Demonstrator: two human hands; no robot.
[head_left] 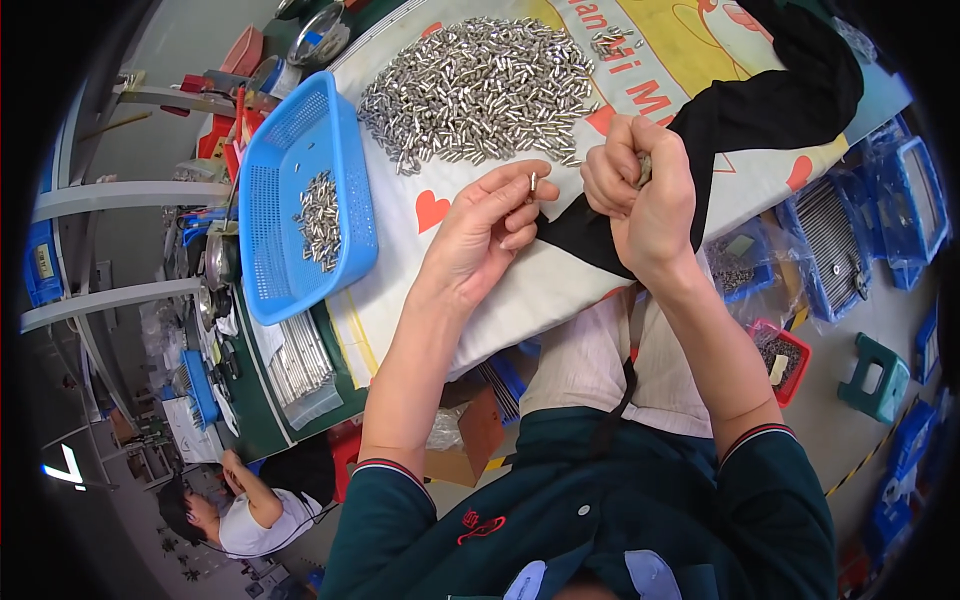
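Between the thumb and fingers of my left hand (487,228) I pinch a small silvery metal pin (533,184), held upright. My right hand (645,190) is curled into a fist beside it, with a bit of something greyish (643,168) showing between the fingers; its kind I cannot make out. Under both hands lies a black cloth (590,235) that stretches to the far right. A large heap of similar metal pins (480,90) spreads over the printed table cover (400,290) beyond my hands. To the left, a blue plastic basket (358,200) holds a smaller pile of pins (320,222).
A few loose pins (615,42) lie right of the heap. Right of the table are blue crates (835,245), a red bin (785,362) and a green stool (875,378). Metal rods (298,368) lie at the table's left. Another person (255,510) sits at lower left.
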